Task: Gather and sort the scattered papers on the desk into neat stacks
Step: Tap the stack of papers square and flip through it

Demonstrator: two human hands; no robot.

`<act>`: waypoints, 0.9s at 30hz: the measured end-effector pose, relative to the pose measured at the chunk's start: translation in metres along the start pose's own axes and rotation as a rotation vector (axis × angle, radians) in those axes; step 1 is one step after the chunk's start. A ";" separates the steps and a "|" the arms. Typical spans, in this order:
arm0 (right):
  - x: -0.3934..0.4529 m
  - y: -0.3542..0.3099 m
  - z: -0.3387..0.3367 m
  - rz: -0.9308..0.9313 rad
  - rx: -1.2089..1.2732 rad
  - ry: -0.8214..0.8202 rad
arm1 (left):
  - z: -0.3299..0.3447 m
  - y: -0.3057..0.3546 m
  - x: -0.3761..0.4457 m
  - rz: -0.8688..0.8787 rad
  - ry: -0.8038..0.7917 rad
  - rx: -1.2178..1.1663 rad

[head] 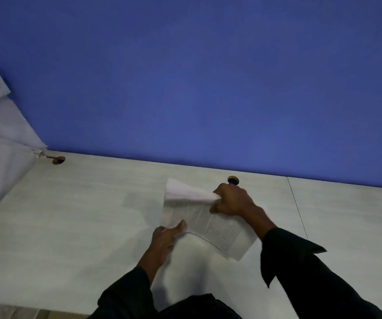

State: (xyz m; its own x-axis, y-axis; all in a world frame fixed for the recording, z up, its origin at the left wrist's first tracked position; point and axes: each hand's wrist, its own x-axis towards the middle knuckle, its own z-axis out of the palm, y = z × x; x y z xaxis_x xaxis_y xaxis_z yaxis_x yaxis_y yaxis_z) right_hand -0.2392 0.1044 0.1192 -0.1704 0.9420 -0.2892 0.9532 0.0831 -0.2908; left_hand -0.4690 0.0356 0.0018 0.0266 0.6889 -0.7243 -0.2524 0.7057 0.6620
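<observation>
The right hand (232, 200) is gripping a bunched white sheet (185, 192) at the papers' (210, 223) far edge; the left hand (167, 236) is pinching their near corner, likely steadying the printed page on the counter (70, 215) for squaring up.

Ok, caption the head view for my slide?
Both hands, left and right, gripping printed papers on a pale desk.

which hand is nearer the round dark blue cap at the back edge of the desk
Right. The right hand sits just in front of the round dark blue cap, almost touching it, gripping the white papers. The left hand holds the papers' near-left edge, farther away.
</observation>
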 end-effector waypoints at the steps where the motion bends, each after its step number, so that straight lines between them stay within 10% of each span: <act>1: -0.004 0.004 -0.011 0.007 0.105 0.006 | 0.000 0.002 -0.001 0.049 -0.057 0.006; 6: -0.028 0.021 -0.025 0.019 0.958 0.013 | 0.021 0.053 -0.021 0.274 -0.410 -0.093; 9: -0.034 0.022 0.013 0.195 1.212 0.084 | 0.039 0.077 -0.024 0.356 -0.242 0.055; 20: -0.038 0.021 0.059 0.213 1.286 0.513 | 0.066 0.075 -0.029 0.628 -0.047 0.250; 27: -0.041 0.044 0.105 0.366 1.198 0.376 | 0.043 0.028 0.000 0.422 -0.038 0.371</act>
State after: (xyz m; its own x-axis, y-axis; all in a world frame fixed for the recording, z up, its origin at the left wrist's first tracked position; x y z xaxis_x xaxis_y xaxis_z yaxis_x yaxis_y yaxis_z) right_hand -0.2164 0.0353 0.0223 0.3152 0.8971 -0.3097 0.0828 -0.3511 -0.9327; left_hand -0.4342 0.0627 0.0287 0.0342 0.9246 -0.3795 0.1085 0.3740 0.9211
